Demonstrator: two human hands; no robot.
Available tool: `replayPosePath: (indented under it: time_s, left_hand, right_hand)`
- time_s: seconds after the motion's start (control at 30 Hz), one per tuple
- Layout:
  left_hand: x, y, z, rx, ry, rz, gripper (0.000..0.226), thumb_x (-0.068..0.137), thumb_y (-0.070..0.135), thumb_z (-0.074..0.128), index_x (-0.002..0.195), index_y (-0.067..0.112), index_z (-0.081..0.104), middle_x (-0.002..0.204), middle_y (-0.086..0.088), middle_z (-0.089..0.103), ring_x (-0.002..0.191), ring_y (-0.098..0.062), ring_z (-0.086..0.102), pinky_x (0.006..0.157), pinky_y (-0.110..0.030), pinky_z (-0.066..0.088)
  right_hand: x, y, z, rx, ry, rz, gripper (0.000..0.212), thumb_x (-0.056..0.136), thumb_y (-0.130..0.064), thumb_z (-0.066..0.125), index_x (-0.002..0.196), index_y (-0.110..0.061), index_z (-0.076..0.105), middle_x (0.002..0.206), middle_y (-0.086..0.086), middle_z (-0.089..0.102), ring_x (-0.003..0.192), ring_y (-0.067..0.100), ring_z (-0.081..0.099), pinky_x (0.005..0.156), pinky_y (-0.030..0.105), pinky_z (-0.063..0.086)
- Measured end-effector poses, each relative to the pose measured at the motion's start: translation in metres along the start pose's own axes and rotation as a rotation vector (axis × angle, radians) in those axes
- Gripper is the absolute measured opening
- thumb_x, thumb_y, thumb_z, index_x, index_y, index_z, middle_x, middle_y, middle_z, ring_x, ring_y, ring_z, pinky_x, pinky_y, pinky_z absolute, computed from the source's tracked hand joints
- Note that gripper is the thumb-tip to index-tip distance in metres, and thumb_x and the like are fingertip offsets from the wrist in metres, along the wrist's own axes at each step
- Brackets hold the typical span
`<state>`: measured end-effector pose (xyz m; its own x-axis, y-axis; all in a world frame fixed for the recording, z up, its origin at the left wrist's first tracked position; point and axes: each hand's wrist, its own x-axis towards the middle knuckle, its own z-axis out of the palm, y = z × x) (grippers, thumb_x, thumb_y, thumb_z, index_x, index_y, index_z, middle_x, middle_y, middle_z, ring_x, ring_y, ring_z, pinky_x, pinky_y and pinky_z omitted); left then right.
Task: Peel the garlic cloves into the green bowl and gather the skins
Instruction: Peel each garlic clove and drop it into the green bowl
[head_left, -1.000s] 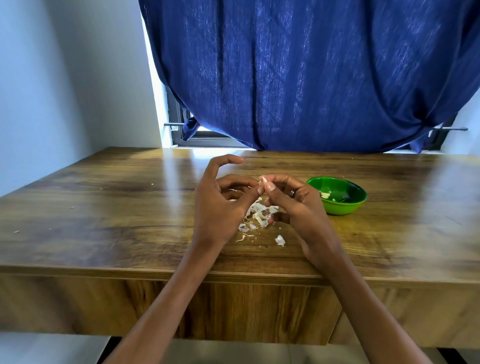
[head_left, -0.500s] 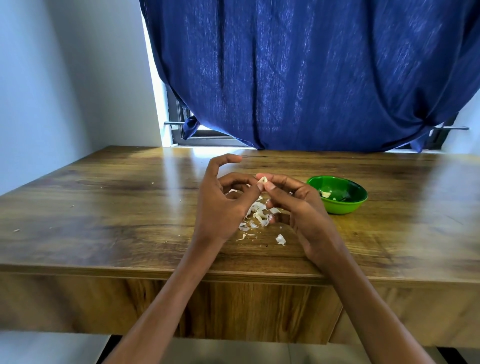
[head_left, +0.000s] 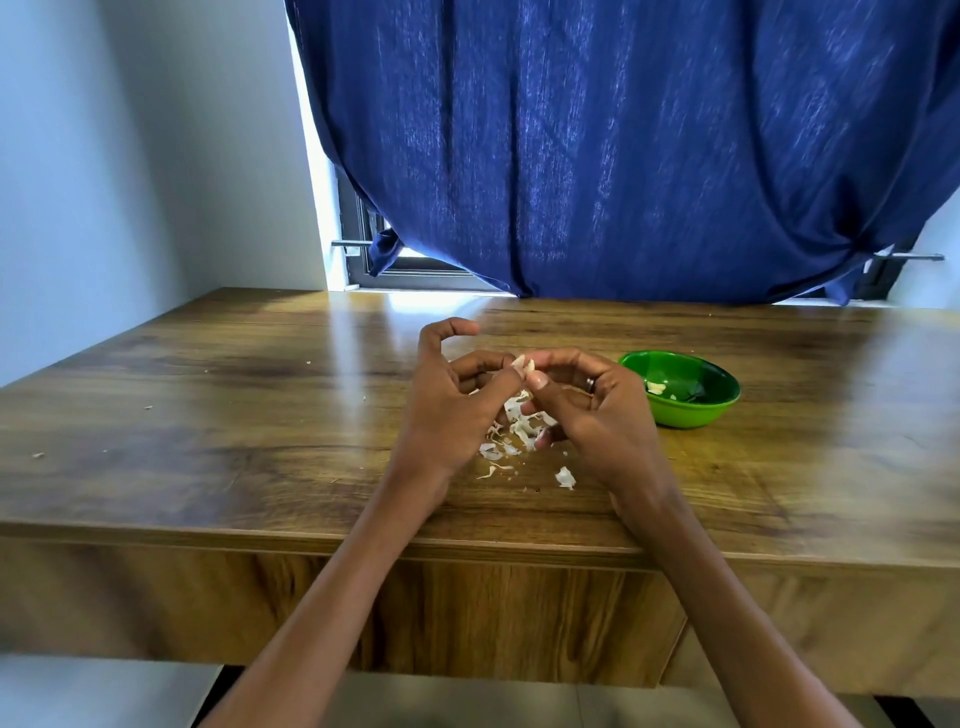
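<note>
Both hands meet above the middle of the wooden table (head_left: 208, 415). My left hand (head_left: 452, 410) and my right hand (head_left: 597, 415) pinch one small pale garlic clove (head_left: 523, 365) between thumbs and fingertips; the left index finger arches up free. Under the hands lies a loose pile of white garlic skins (head_left: 514, 431), with a stray piece (head_left: 565, 477) nearer the front edge. The green bowl (head_left: 680, 413) stands just right of my right hand and holds a peeled clove (head_left: 655, 387).
A dark blue curtain (head_left: 623, 156) hangs behind the table's far edge, over a window. A pale wall runs along the left. Tiny skin crumbs (head_left: 37, 455) dot the table's left part. The table's front edge lies under my forearms.
The hands have stayed in place over the skin pile, still working the same clove; fingers shifted only slightly. The bowl has not moved.
</note>
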<state>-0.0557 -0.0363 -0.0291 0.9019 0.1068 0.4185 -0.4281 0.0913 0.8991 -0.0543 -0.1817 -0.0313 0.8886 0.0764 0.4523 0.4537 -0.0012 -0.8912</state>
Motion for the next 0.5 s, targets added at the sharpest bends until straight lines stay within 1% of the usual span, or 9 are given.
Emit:
replayPosePath:
  time_s: [0.07, 0.17, 0.23, 0.3, 0.4, 0.5]
  left_hand:
    - [0.0008, 0.0010, -0.0007, -0.035, 0.007, -0.019, 0.050, 0.087, 0.005, 0.076, 0.124, 0.017, 0.045, 0.099, -0.011, 0.077, 0.073, -0.016, 0.067, 0.064, -0.028, 0.054]
    - [0.0015, 0.0017, -0.0010, -0.043, -0.004, -0.042, 0.050, 0.088, 0.003, 0.074, 0.127, 0.015, 0.045, 0.101, -0.012, 0.077, 0.068, -0.013, 0.066, 0.063, -0.026, 0.053]
    - [0.0018, 0.0021, -0.0014, -0.058, -0.025, -0.068, 0.050, 0.089, 0.003, 0.073, 0.127, 0.016, 0.045, 0.099, -0.011, 0.077, 0.067, -0.016, 0.062, 0.063, -0.028, 0.052]
    - [0.0027, 0.0020, -0.0025, -0.094, -0.038, -0.096, 0.048, 0.089, 0.002, 0.072, 0.125, 0.019, 0.045, 0.091, -0.009, 0.076, 0.065, -0.018, 0.057, 0.065, -0.031, 0.051]
    - [0.0030, 0.0018, -0.0042, -0.136, -0.018, -0.114, 0.045, 0.090, 0.001, 0.071, 0.123, 0.020, 0.047, 0.081, -0.008, 0.071, 0.059, -0.013, 0.054, 0.068, -0.035, 0.048]
    - [0.0006, 0.0021, -0.0036, -0.085, -0.021, -0.097, 0.047, 0.089, 0.005, 0.073, 0.126, 0.017, 0.047, 0.088, -0.006, 0.076, 0.061, -0.013, 0.058, 0.066, -0.032, 0.052]
  right_hand:
    - [0.0000, -0.0007, -0.0003, -0.014, 0.004, -0.013, 0.013, 0.093, -0.007, 0.070, 0.103, -0.015, 0.073, 0.095, 0.002, 0.077, 0.069, 0.011, 0.070, 0.052, 0.028, 0.057]
    - [0.0003, -0.0009, -0.0004, -0.024, 0.012, -0.008, 0.011, 0.092, -0.011, 0.071, 0.101, -0.017, 0.073, 0.091, 0.001, 0.077, 0.065, 0.007, 0.067, 0.053, 0.026, 0.056]
    - [0.0002, -0.0008, -0.0002, -0.017, 0.016, -0.003, 0.010, 0.091, -0.014, 0.072, 0.100, -0.019, 0.073, 0.091, 0.000, 0.076, 0.063, 0.005, 0.065, 0.053, 0.025, 0.055]
    - [0.0000, -0.0009, 0.0004, -0.009, 0.019, -0.005, 0.009, 0.091, -0.015, 0.072, 0.098, -0.021, 0.072, 0.089, -0.003, 0.075, 0.062, 0.005, 0.062, 0.053, 0.025, 0.054]
    - [-0.0002, -0.0016, 0.0013, -0.017, 0.026, -0.018, 0.012, 0.092, -0.012, 0.071, 0.095, -0.024, 0.071, 0.083, -0.006, 0.073, 0.059, 0.003, 0.060, 0.053, 0.021, 0.052]
    - [0.0008, -0.0005, 0.0008, -0.059, 0.031, -0.046, 0.016, 0.094, -0.010, 0.069, 0.096, -0.025, 0.072, 0.088, -0.005, 0.074, 0.064, -0.001, 0.062, 0.055, 0.017, 0.050]
